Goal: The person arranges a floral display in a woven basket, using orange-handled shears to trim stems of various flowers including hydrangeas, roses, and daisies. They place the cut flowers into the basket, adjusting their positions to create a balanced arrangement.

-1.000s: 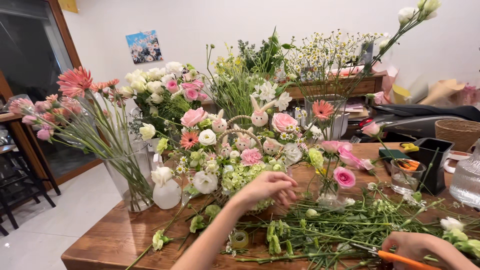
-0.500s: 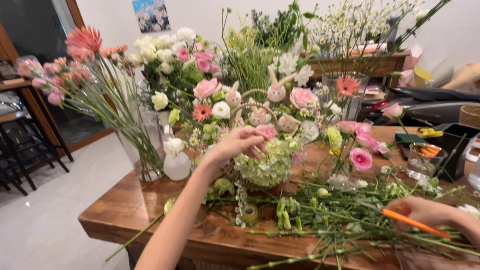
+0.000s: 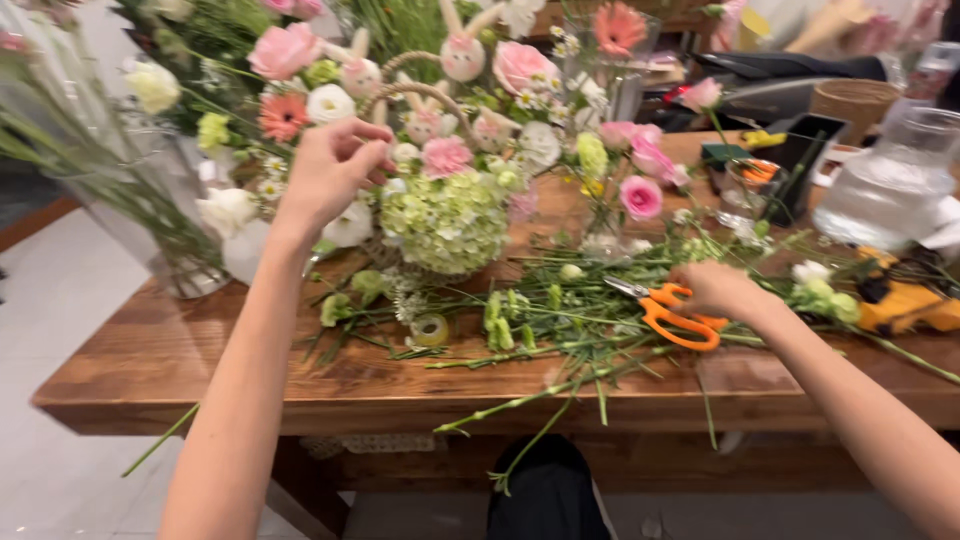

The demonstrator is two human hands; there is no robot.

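My left hand (image 3: 335, 170) reaches into a basket flower arrangement (image 3: 445, 220) of green hydrangea, pink and white blooms and small bunny figures (image 3: 462, 55). Its fingers curl beside the woven handle (image 3: 420, 92), touching small white flowers; whether they pinch a stem is hidden. My right hand (image 3: 715, 290) rests on cut green stems (image 3: 560, 320) on the wooden table (image 3: 300, 385) and grips orange-handled scissors (image 3: 672, 318), blades pointing left.
A glass vase (image 3: 150, 230) of long stems stands at the left. A small tape roll (image 3: 430, 330) lies before the basket. On the right are a glass water jug (image 3: 880, 185), a yellow object (image 3: 905, 300) and a small vase of pink flowers (image 3: 640, 195). Stems overhang the table's near edge.
My left hand rose from the table surface up into the arrangement by the handle. My right hand with the scissors came further into view onto the stems. The view moved closer and lower.
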